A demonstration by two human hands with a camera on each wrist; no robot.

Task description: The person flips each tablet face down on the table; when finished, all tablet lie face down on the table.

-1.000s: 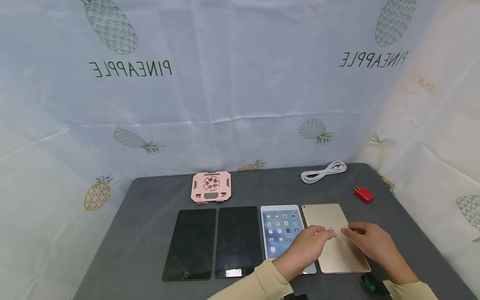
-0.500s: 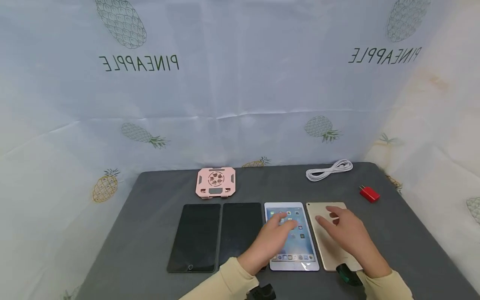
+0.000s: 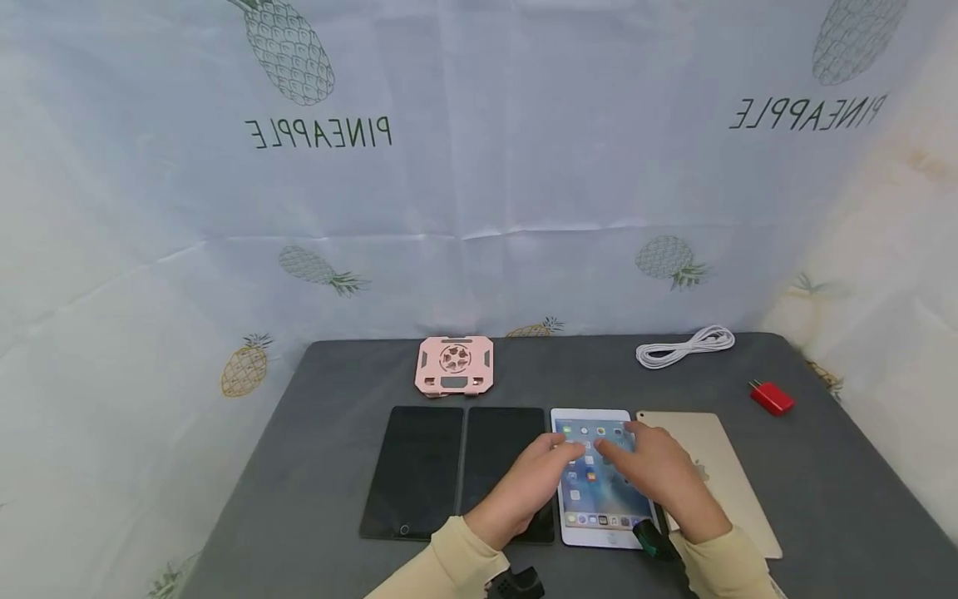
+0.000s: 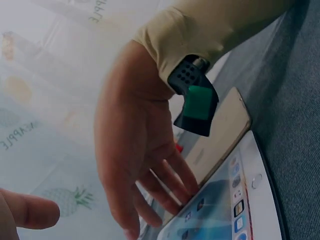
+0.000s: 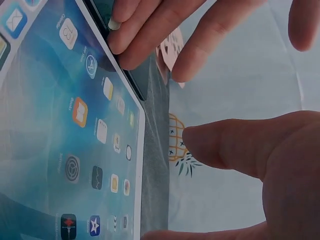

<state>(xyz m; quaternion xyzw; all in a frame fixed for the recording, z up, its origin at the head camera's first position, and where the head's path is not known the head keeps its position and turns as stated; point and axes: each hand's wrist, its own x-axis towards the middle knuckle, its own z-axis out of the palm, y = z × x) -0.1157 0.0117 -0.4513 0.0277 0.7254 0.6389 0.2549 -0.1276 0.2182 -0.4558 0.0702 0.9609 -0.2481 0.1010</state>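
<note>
Both hands (image 3: pixel 530 474) (image 3: pixel 664 472) sit loose-fingered by the white tablet (image 3: pixel 606 499), so a careless nudge right could bump the gold tablet (image 3: pixel 729 482) tbh.

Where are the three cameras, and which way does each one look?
Head: on the person's head, facing forward and down at the table; left hand, right hand and both sleeves show.
Left wrist: on that wrist, looking across the white tablet at the right hand; a bit of the left hand shows too.
Right wrist: on that wrist, looking over the white tablet toward the curtain; parts of both hands show.
Both wrist views share the white tablet and two hands.
</note>
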